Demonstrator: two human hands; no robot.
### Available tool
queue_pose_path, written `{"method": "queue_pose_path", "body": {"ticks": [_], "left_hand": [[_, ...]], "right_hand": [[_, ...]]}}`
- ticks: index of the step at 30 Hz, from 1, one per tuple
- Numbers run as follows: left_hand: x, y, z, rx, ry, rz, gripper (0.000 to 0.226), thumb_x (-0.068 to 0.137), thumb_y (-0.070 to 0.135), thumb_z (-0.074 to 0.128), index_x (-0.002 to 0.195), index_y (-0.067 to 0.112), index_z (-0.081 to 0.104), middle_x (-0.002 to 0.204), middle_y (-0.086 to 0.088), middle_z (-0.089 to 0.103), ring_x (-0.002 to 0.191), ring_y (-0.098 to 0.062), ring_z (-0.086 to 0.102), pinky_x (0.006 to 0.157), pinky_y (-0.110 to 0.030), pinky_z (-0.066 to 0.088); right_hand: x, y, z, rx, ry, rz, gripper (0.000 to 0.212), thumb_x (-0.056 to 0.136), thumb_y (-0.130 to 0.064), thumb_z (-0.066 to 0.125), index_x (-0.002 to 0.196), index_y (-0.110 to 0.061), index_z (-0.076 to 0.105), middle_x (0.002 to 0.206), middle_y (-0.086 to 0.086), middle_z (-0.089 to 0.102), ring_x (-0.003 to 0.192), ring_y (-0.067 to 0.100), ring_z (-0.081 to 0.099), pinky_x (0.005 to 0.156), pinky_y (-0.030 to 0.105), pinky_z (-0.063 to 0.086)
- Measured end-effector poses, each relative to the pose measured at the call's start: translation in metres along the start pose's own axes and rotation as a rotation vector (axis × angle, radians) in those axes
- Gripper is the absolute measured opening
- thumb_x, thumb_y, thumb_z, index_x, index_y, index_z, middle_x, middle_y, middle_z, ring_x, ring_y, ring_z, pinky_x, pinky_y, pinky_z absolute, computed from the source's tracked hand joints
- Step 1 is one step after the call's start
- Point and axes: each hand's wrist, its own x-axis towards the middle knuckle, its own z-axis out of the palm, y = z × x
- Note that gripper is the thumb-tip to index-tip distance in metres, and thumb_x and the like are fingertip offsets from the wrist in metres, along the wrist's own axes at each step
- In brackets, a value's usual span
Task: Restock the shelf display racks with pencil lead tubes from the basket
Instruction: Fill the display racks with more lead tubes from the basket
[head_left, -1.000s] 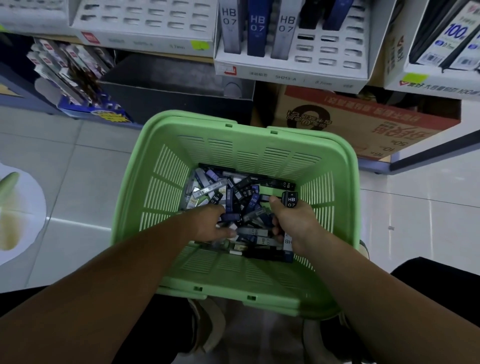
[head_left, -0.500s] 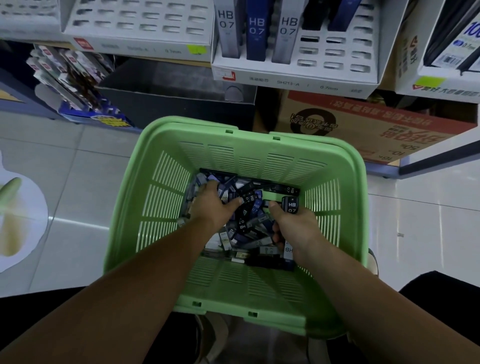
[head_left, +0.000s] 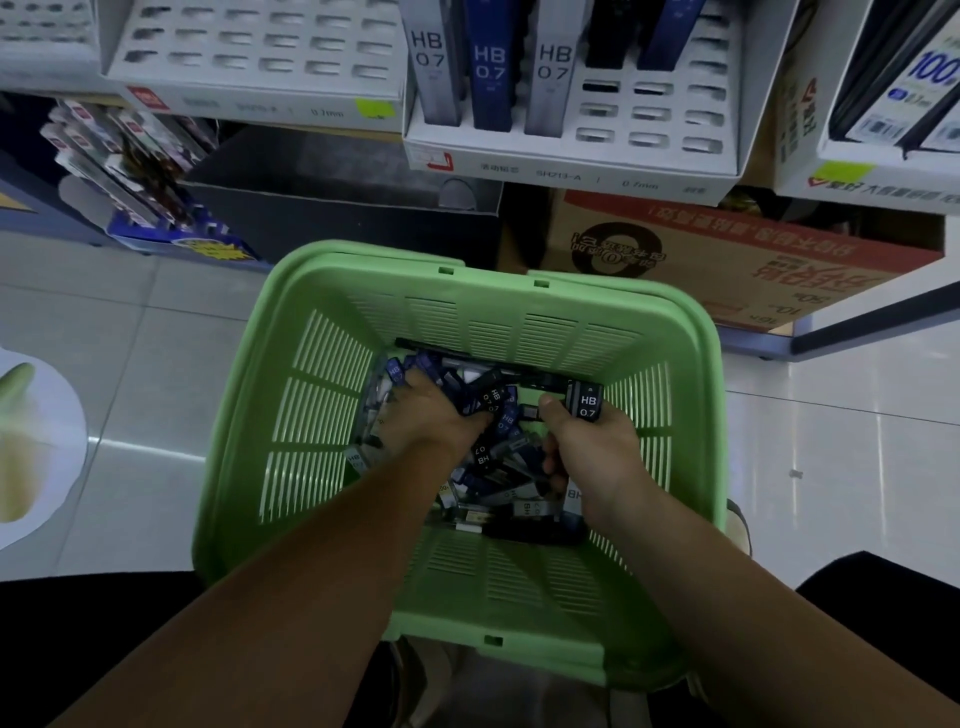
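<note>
The person is reaching both hands down into the green basket (head_left: 322, 395), and the pencil lead tubes (head_left: 498, 467) are lying in a heap at its bottom. The right hand (head_left: 592, 452) is curling round a black tube (head_left: 587, 406) marked HB 0.7, which is sticking up past the thumb. The left hand (head_left: 436, 415) is lying palm down on the heap with its fingertips hiding among the tubes, so nobody can tell if it is pinching one.

Green slatted basket (head_left: 332, 415), navy-and-black tubes (head_left: 501, 457)
</note>
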Motion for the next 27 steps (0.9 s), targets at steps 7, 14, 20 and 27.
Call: {"method": "queue_pose_path", "body": {"ticks": [7,14,20,27], "left_hand": [[-0.002,-0.010,0.004,-0.232,-0.061,-0.035,0.100,0.063,0.073,0.079,0.136,0.018,0.040,0.131,-0.010,0.062,0.118,-0.033,0.061,0.089,-0.041,0.057],[0.004,-0.016,0.003,-0.179,-0.200,0.076,0.062,0.078,0.072,0.065,0.115,0.023,0.060,0.110,-0.004,0.068,0.103,-0.029,0.064,0.087,-0.042,0.058],[0.006,-0.022,0.001,-0.479,-0.282,0.107,0.015,0.092,0.037,0.072,0.093,0.023,0.066,0.085,0.000,0.068,0.087,-0.026,0.064,0.077,-0.028,0.047],[-0.007,-0.028,-0.028,-0.640,-0.402,0.071,0.012,0.088,0.012,0.073,0.098,0.013,0.068,0.088,-0.006,0.069,0.079,-0.024,0.062,0.073,-0.029,0.050]], "right_hand": [[0.008,0.008,0.001,0.022,-0.002,0.038,0.060,0.097,-0.029,0.072,0.145,-0.004,0.046,0.058,0.002,0.056,0.042,0.014,0.050,0.041,0.025,0.040],[0.008,0.003,0.004,0.033,-0.013,0.038,0.033,0.097,-0.025,0.071,0.121,-0.006,0.057,0.058,0.004,0.055,0.046,0.018,0.047,0.044,0.028,0.037],[0.011,0.004,0.005,-0.022,-0.037,0.048,0.031,0.097,-0.025,0.072,0.117,-0.005,0.059,0.061,0.005,0.057,0.047,0.019,0.049,0.044,0.027,0.039],[0.010,-0.003,0.009,-0.182,-0.096,-0.036,0.009,0.100,-0.017,0.067,0.100,-0.009,0.064,0.069,0.011,0.062,0.051,0.022,0.056,0.039,0.023,0.040]]}}
